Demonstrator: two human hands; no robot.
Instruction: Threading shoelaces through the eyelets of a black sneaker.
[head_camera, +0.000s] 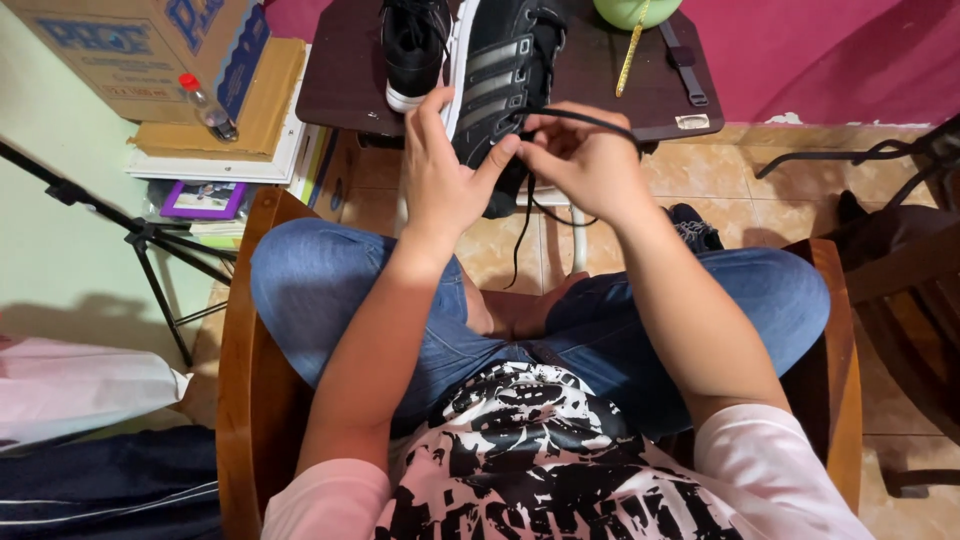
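Tan floor tiles (720, 190) and a magenta wall (830, 50) back a small dark table (345, 70) at twelve o'clock. On it a black shoe (500, 70) with grey stripes leans toward the person, and a second black shoe (415, 45) sits just beside it at its nine o'clock. The left hand (440, 175) is wrapped against the striped shoe's side, thumb reaching toward its eyelets. The right hand (585, 160), at three o'clock of the left and almost touching it, is pinched shut on a black shoelace (585, 118), which loops over the knuckles and hangs down between the knees. A yellow tape measure (631, 50) and a green round thing (635, 10) lie at one o'clock on the table. A cardboard box (140, 45) and a small bottle (208, 108) sit at ten o'clock; a tripod (150, 250) stands at nine. The person sits cross-legged on a wooden chair (235, 390).
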